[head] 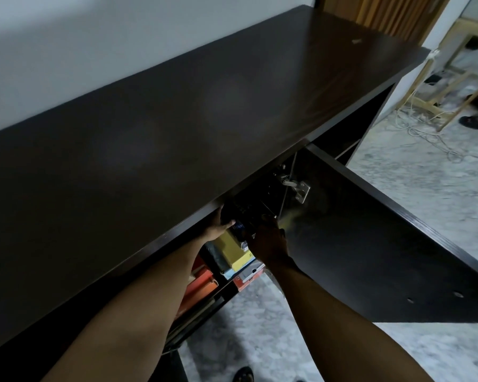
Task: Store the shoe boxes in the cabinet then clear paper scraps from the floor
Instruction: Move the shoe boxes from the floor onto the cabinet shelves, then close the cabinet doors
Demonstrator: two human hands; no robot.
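Reaching into cabinet, arms outstretched, left hand, right hand gripping shoe box

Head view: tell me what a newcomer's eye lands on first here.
The broad dark cabinet top fills the upper left, with its open door swung out at lower right. Under the top's edge, at centre, the left hand grips a dark box and the right hand reaches to its other side. Below them sit a yellow box and orange boxes on the shelves.
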